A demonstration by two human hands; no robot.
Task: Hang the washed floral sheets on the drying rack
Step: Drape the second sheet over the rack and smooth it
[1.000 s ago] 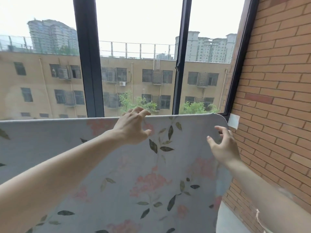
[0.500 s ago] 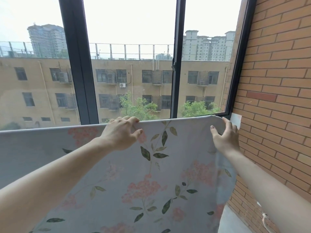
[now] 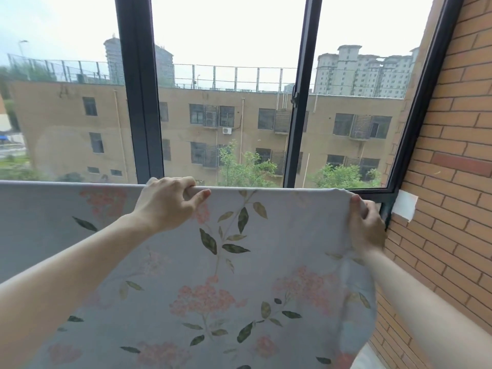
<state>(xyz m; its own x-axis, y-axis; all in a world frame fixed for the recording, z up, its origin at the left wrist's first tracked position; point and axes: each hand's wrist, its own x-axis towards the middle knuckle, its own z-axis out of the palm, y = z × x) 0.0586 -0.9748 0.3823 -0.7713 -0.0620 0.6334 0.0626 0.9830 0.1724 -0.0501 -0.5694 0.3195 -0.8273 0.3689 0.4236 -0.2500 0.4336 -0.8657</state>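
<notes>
head view, step: we judge this as squaring the floral sheet [image 3: 239,262] over its top fold; the rack bar itself is hidden under the cloth, we can't see it.
head view, how to do it well: we'd keep both hands level, pull outward along the fold so the fabric lies flat, and draw the right edge clear of the brick wall [image 3: 452,182] so it doesn't bunch in the corner.
head view, sheet location: draped along the fold line below the window frame [image 3: 141,102], hanging down toward us, spanning from frame left to just beside the wall.
head view, left hand [image 3: 167,203]: fingers curled over the top fold, thumb pressed against the front face, so we read it as a grip on the sheet near mid-span.
head view, right hand [image 3: 366,225]: fingers wrapped around the sheet's right top corner, pinching the edge; the fabric wrinkles below it.
head view, risk: we think uneven pull could slide the sheet sideways.
head view, other: white patch [image 3: 404,207] on the wall, near the right hand.
</notes>
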